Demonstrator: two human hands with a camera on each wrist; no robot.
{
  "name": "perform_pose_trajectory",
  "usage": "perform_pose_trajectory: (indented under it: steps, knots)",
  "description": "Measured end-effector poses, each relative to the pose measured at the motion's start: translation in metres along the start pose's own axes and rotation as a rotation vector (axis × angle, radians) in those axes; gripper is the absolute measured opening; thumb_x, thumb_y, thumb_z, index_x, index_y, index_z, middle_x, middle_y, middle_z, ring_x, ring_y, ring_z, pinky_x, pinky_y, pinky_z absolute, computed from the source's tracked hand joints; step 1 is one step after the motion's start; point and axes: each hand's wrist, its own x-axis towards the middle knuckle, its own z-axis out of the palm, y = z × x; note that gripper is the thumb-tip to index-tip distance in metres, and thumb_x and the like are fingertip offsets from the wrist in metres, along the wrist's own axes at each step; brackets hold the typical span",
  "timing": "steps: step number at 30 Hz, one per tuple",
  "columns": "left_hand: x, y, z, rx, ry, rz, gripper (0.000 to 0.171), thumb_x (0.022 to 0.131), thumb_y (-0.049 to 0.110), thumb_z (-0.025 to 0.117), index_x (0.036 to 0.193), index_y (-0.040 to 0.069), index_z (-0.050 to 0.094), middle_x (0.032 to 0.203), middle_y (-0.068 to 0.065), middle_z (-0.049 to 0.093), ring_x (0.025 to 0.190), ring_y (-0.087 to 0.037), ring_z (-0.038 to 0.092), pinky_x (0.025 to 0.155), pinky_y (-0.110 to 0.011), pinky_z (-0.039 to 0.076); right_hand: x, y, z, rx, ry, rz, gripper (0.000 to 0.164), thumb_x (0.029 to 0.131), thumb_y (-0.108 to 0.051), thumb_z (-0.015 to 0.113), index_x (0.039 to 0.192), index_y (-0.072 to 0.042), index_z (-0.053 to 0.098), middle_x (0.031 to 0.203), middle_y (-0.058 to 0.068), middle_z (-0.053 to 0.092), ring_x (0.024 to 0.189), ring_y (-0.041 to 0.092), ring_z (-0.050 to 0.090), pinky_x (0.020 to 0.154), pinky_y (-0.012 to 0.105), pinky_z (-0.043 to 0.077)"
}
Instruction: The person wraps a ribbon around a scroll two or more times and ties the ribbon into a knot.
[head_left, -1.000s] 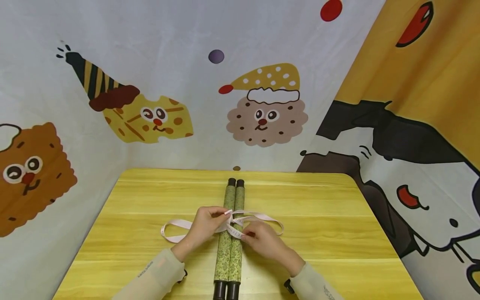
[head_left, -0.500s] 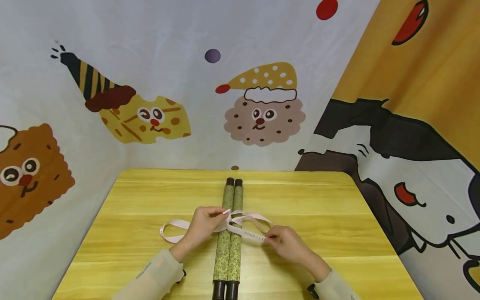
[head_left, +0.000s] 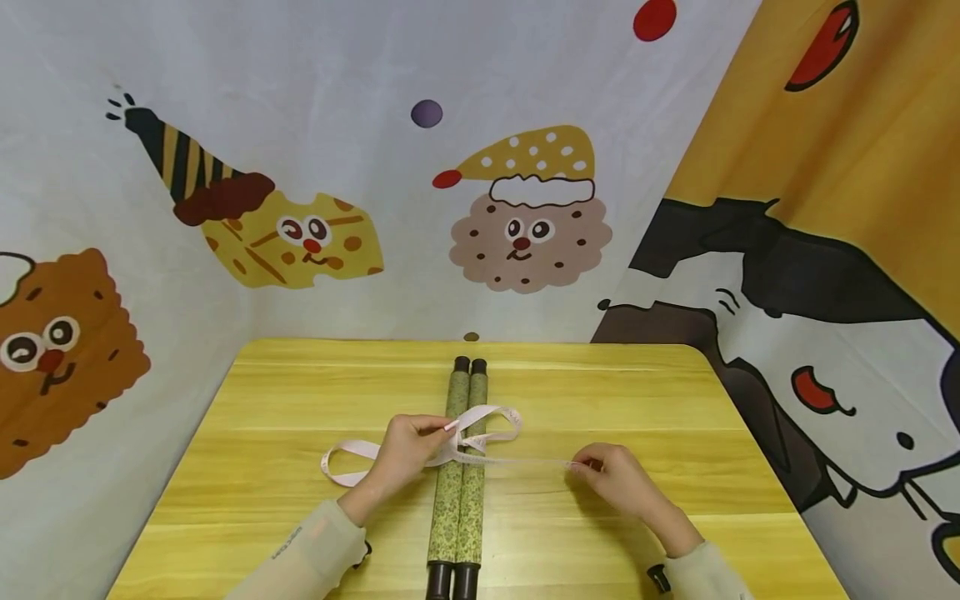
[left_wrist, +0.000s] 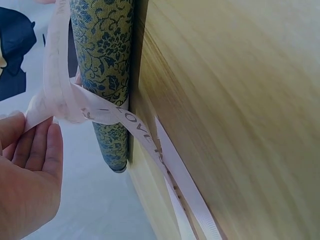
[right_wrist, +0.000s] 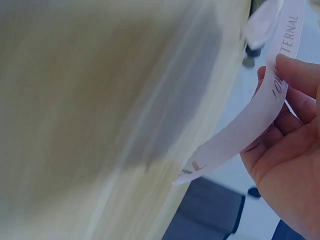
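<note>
Two scrolls (head_left: 458, 508) with green-gold patterned covers and dark end knobs lie side by side on the table. A pale pink printed ribbon (head_left: 498, 410) goes round their middle, with a loop on each side. My left hand (head_left: 405, 450) pinches the ribbon just above the scrolls; in the left wrist view thumb and fingers of that hand (left_wrist: 32, 170) meet on it. Off to the right, my right hand (head_left: 618, 479) pinches the other stretch of ribbon, pulled straight. The right wrist view has its loose end (right_wrist: 225, 145) hanging past the fingers.
The yellow wood-grain table (head_left: 300, 375) carries the scrolls near its middle. Behind it hangs a white cloth (head_left: 337, 100) with cartoon prints, and a yellow one (head_left: 847, 150) is at the right.
My right hand has moved away to the right, drawing the ribbon out straight across the scrolls. The right-hand loop has become smaller. My left hand has stayed in place.
</note>
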Motion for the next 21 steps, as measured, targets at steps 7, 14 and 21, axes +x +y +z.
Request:
perform_pose_trajectory:
  steps: [7,14,21]
  knots:
    - [-0.001,0.0,-0.003,-0.026,-0.017,-0.024,0.013,0.097,0.004,0.073,0.106,0.0,0.081,0.091,-0.013,0.078,0.052,-0.01,0.046,0.047,-0.017,0.038,-0.002,0.019,-0.022,-0.039,0.085,0.098,0.005,0.099,-0.014,0.074,0.098,-0.011,0.077,0.086,-0.003,0.07,0.067,0.009,0.051,0.057,0.026,0.046]
    - [-0.001,0.0,-0.004,-0.004,-0.012,-0.032,0.012,0.096,0.003,0.074,0.105,0.0,0.081,0.098,-0.015,0.079,0.054,-0.015,0.053,0.048,-0.019,0.044,-0.004,0.036,-0.039,-0.015,0.114,0.156,0.008,0.1,-0.014,0.073,0.099,-0.007,0.078,0.092,0.003,0.074,0.076,0.013,0.059,0.064,0.028,0.051]
    - [-0.001,0.0,-0.004,0.036,0.0,-0.009,0.011,0.094,0.001,0.075,0.104,0.002,0.082,0.103,-0.017,0.078,0.081,-0.033,0.074,0.059,-0.036,0.061,-0.004,0.045,-0.048,-0.094,0.128,0.225,0.011,0.1,-0.016,0.072,0.099,-0.006,0.076,0.088,0.001,0.072,0.074,0.015,0.058,0.065,0.031,0.049]
